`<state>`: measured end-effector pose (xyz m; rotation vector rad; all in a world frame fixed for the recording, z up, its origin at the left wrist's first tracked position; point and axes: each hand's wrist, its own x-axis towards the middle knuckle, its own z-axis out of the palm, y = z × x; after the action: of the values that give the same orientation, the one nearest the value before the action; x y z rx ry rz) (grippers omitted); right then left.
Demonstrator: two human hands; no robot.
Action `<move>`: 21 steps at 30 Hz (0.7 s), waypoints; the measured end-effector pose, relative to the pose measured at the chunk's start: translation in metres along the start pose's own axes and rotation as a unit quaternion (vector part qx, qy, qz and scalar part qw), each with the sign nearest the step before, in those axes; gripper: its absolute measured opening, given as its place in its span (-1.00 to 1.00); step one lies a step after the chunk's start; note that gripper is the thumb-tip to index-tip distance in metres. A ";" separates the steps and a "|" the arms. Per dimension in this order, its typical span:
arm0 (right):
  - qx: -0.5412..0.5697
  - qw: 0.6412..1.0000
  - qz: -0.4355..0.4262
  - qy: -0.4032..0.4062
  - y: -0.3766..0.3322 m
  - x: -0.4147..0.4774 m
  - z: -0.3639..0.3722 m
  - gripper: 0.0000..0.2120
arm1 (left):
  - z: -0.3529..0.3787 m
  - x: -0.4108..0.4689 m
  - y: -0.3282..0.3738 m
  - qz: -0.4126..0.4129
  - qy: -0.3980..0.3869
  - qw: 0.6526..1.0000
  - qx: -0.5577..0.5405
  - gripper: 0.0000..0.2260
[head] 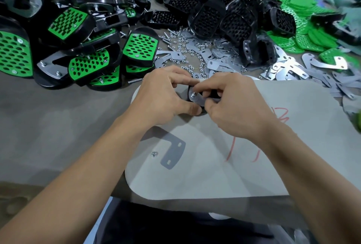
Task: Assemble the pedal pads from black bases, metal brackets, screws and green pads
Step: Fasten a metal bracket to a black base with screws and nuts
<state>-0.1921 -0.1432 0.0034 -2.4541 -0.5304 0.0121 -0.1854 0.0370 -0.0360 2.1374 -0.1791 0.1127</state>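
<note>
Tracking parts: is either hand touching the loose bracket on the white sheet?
No: the left hand and right hand grip the black base, apart from the loose bracket.

A small assembly workshop or factory bench, shown by parts lying in bulk on a grey-covered worktable (58, 126): a heap of finished pedal pads (68, 48) at the left, a pile of black bases (209, 19) at the back, loose green pads (312, 36) at the right, and metal brackets (293, 71), nuts (187, 50) and screws (166, 37) strewn between them
</note>
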 end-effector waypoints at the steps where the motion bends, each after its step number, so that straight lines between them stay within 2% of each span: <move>1: -0.010 1.000 0.003 0.000 0.000 0.002 -0.002 -0.67 | 0.000 0.000 0.000 -0.004 -0.002 1.000 0.003 -0.51; 7: 0.019 0.999 -0.001 0.026 -0.001 0.004 0.001 -0.76 | 0.000 0.000 0.003 -0.003 -0.006 1.000 -0.005 -0.53; 9: -0.015 1.000 -0.021 0.016 -0.003 0.005 0.003 -0.77 | 0.000 0.000 0.003 0.000 -0.002 1.000 0.000 -0.54; 11: -0.101 0.993 -0.054 -0.019 -0.008 0.009 -0.001 -0.81 | 0.000 -0.001 0.005 -0.002 0.002 1.000 0.006 -0.54; 13: -0.218 0.971 -0.089 -0.052 -0.019 0.013 -0.006 -0.82 | -0.001 -0.001 0.006 -0.005 0.001 1.000 0.012 -0.55; 16: -0.323 0.931 -0.159 -0.064 -0.036 0.017 -0.006 -0.58 | -0.002 -0.003 0.009 0.009 0.002 1.000 -0.010 -0.57; 17: -0.338 0.921 -0.183 -0.070 -0.041 0.017 -0.006 -0.55 | -0.002 -0.003 0.009 0.017 0.005 1.000 -0.017 -0.56; 19: -0.363 0.900 -0.226 -0.082 -0.047 0.014 -0.003 -0.60 | -0.002 -0.004 0.008 0.034 0.011 0.999 -0.021 -0.47; 21: -0.380 0.883 -0.253 -0.106 -0.053 0.012 -0.005 -0.68 | -0.002 -0.004 0.008 0.041 0.010 0.999 0.006 -0.48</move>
<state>-0.2000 -0.1027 0.0400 -2.9801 -1.4998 -0.1755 -0.1911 0.0349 -0.0287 2.1411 -0.2558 0.1840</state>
